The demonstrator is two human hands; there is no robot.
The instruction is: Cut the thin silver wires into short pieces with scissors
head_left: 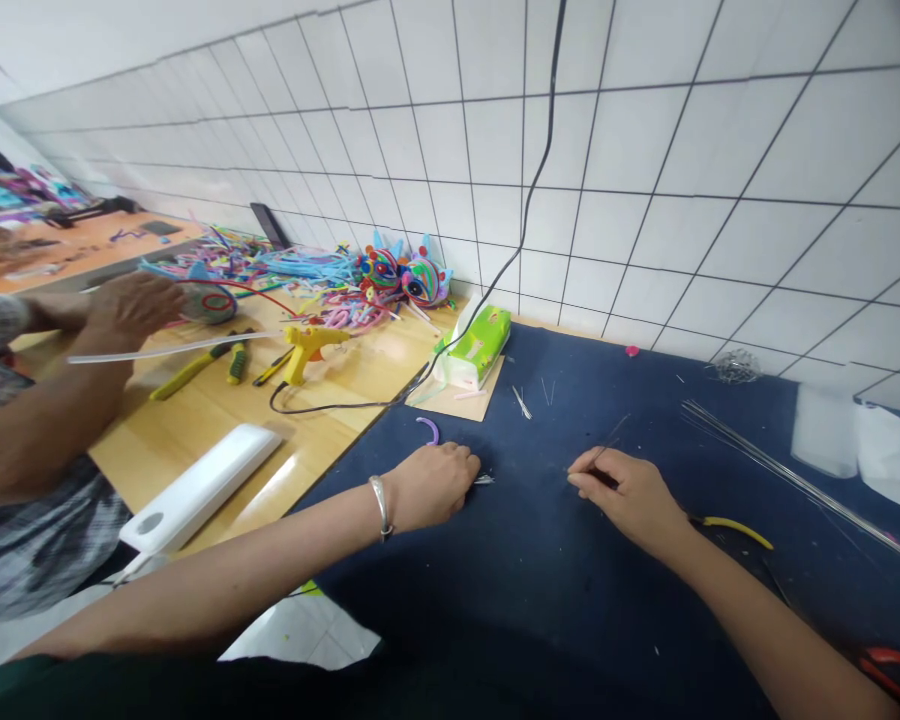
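Note:
My left hand (pixel 433 483) rests knuckles-up on the dark blue cloth (pixel 540 560), fingers curled round the ends of some thin wire bits (pixel 484 480) that poke out at its fingertips. A silver bangle sits on that wrist. My right hand (pixel 630 495) lies a short way to the right, its fingers pinched on a thin wire (pixel 607 440) that slants up and away. Just above my left hand lies a small purple curved piece (pixel 429 428).
A bundle of long wires (pixel 787 475) crosses the cloth at right, with yellow-handled pliers (pixel 739 527) by my right wrist. A green packet (pixel 478 345), a yellow glue gun (pixel 307 347) with its black cord, colourful craft pieces (pixel 390 275) and a white case (pixel 199 485) lie left. Another person's hand (pixel 131 310) works there.

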